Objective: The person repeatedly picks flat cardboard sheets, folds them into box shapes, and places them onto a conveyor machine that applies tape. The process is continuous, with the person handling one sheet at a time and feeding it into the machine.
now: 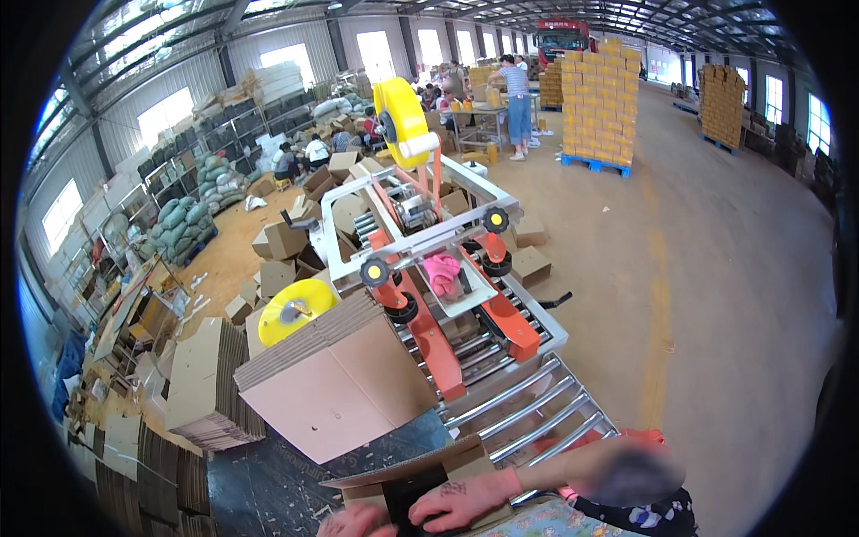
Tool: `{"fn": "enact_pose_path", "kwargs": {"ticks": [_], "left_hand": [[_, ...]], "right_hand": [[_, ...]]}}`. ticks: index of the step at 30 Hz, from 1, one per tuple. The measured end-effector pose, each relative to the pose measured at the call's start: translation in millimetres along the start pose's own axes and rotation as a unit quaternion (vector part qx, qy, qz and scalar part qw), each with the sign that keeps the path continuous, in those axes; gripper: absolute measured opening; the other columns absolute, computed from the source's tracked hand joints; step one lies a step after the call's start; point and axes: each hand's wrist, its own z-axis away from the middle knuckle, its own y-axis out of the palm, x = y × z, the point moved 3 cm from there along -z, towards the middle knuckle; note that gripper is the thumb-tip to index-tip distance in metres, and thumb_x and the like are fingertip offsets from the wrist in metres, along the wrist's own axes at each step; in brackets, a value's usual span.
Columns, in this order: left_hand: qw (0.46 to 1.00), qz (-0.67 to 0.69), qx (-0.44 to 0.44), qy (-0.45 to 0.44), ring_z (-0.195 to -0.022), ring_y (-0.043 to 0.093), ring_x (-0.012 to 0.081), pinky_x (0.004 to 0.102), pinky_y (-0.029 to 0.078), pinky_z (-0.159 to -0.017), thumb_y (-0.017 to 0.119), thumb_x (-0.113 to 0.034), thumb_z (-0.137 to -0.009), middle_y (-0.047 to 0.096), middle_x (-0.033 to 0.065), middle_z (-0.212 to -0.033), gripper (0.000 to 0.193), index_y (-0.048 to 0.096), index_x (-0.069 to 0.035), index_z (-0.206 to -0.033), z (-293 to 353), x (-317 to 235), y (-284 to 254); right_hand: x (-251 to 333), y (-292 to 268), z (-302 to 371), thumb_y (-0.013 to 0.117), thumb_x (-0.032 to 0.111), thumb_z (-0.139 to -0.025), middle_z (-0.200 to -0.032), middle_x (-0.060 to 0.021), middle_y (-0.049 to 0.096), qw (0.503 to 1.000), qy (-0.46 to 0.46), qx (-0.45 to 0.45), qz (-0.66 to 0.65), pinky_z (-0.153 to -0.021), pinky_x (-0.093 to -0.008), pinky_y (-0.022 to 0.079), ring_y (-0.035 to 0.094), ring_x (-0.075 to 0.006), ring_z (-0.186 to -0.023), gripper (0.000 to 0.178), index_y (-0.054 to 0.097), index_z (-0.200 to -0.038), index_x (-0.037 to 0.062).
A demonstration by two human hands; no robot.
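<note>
An open cardboard box point(467, 456) stands at the lower edge, its flaps raised around a dark inside. My right hand point(465, 501), in a pink glove with a dark print, lies over the box's near right part with its fingers stretched leftward and apart. At the box's near left corner is my left hand point(360, 521), also pink-gloved; it is blurred and cut off by the frame edge, so its grip is unclear. Beyond the box, a stack of flattened cartons point(335, 385) leans on the dark tabletop point(259, 483). A roller conveyor point(537, 407) runs beside the box.
Ahead stands a carton-taping machine point(429, 353) with orange side rails and a yellow tape roll point(400, 121). A pink cloth point(442, 273) lies on its tray. More flat cartons point(210, 385) are stacked at left. Loaded pallets point(598, 112) and people stand farther off.
</note>
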Motion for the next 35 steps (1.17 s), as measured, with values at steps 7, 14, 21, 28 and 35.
{"fn": "enact_pose_path", "kwargs": {"ticks": [7,14,21,28,35], "left_hand": [[0.99,-0.071,-0.116,-0.03,-0.134,0.031,0.0431,0.0643,0.022,-0.107,0.058,-0.036,-0.085,0.036,0.0217,-0.146,0.06,0.046,-0.007,-0.137,3,14,32],[0.869,0.361,-0.018,-0.338,-0.122,0.051,0.036,0.0378,0.041,-0.101,0.062,-0.036,-0.086,0.053,0.0272,-0.128,0.069,0.039,0.005,-0.137,-68,93,94],[0.935,0.352,0.016,-0.027,-0.104,0.061,0.0336,0.0401,0.047,-0.091,0.056,-0.034,-0.092,0.064,0.0191,-0.105,0.047,0.048,-0.007,-0.129,-306,-5,119],[0.936,0.071,-0.306,0.16,-0.108,0.056,0.0329,0.0435,0.044,-0.095,0.062,-0.019,-0.083,0.059,0.0154,-0.112,0.032,0.058,-0.001,-0.109,-329,3,133],[0.958,0.068,-0.207,-0.185,-0.104,0.06,0.0329,0.0437,0.046,-0.092,0.068,-0.023,-0.08,0.064,0.0159,-0.105,0.022,0.064,-0.007,-0.095,-164,166,141]], "right_hand": [[-11,-38,49,0.059,0.03,-0.089,-0.134,-0.0133,0.054,0.858,0.013,-0.428,0.283,-0.106,-0.0511,0.034,0.048,-0.0297,-0.127,0.042,0.057,-0.123,0.0052],[-41,30,138,0.063,0.02,-0.083,-0.128,-0.0133,0.058,0.865,0.038,-0.401,0.299,-0.109,-0.0506,0.027,0.054,-0.0312,-0.119,0.04,0.062,-0.12,0.0055],[-46,27,225,0.047,0.018,-0.086,-0.106,-0.014,0.059,0.538,0.121,-0.735,0.395,-0.107,-0.0553,0.026,0.053,-0.0332,-0.108,0.024,0.061,-0.1,0.0035],[-139,-107,141,0.048,0.025,-0.093,-0.118,-0.0139,0.056,0.436,0.091,-0.771,0.456,-0.109,-0.0513,0.023,0.049,-0.0327,-0.116,0.031,0.057,-0.114,0.0029],[-108,-183,-73,0.07,0.033,-0.083,-0.153,-0.0134,0.031,0.658,-0.054,-0.456,0.597,-0.119,-0.0483,0.011,0.02,-0.0319,-0.145,0.079,0.033,-0.149,0.0094]]}}
